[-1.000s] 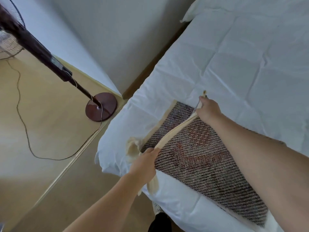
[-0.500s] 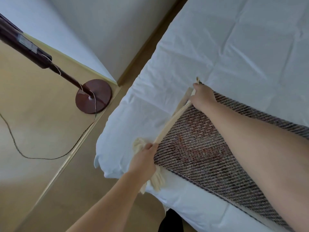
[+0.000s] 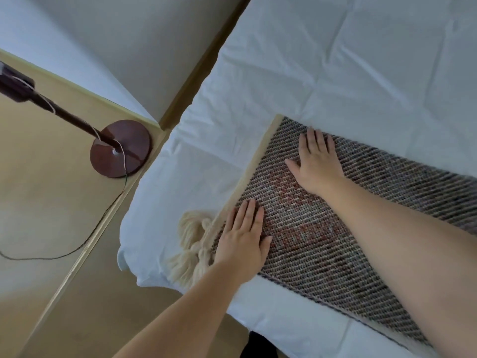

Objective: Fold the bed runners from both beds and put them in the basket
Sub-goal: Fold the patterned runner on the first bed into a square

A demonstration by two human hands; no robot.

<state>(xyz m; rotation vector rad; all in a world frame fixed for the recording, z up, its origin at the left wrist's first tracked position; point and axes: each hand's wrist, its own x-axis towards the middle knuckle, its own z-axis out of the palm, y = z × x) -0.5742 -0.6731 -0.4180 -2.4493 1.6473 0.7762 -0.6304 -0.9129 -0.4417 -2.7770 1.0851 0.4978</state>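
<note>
A woven grey, white and reddish bed runner (image 3: 317,236) lies across the white bed (image 3: 335,73), its cream-edged end towards the bed's left side. Cream tassels (image 3: 191,246) spill from its near corner onto the sheet. My left hand (image 3: 242,239) lies flat on the runner near that corner, fingers spread. My right hand (image 3: 317,161) rests flat on the runner further up, close to the cream edge. Neither hand grips the cloth. No basket is in view.
A standing fan's dark round base (image 3: 120,148) and pole stand on the wooden floor left of the bed, with a thin cable (image 3: 85,241) trailing across the floor. A second white bed's corner (image 3: 77,60) lies beyond. A dark object (image 3: 258,344) shows under the bed's near edge.
Both hands have let go of the runner's cream edge, which they held lifted, and now lie flat on the runner. The edge lies down on the sheet.
</note>
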